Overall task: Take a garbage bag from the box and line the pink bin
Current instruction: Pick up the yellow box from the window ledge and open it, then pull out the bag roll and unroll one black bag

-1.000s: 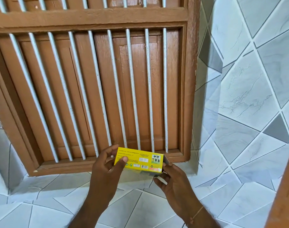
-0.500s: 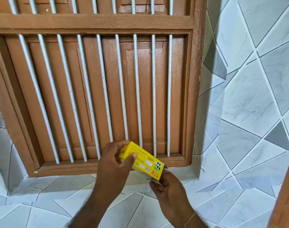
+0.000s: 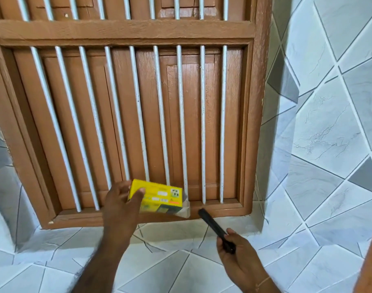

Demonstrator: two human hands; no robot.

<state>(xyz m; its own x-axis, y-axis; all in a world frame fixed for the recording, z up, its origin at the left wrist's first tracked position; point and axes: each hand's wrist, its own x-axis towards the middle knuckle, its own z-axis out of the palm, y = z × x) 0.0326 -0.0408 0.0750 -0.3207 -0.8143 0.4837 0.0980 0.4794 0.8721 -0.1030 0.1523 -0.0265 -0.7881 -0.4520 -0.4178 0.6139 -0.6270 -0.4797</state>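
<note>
Head view — left hand [image 3: 119, 206] grips yellow box [image 3: 156, 196], right hand [image 3: 240, 259] grips black bag roll [image 3: 214, 227] — barred window [image 3: 138, 123] behind.

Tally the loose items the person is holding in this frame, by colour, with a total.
Yellow: 1, the garbage bag box, gripped by the left hand, end flap open.
Black: 1, a rolled garbage bag, held in the right hand.
Total: 2. No pink bin is in view.

Yellow box [image 3: 159, 196] open-ended, black rolled garbage bag [image 3: 214, 227] out
</note>
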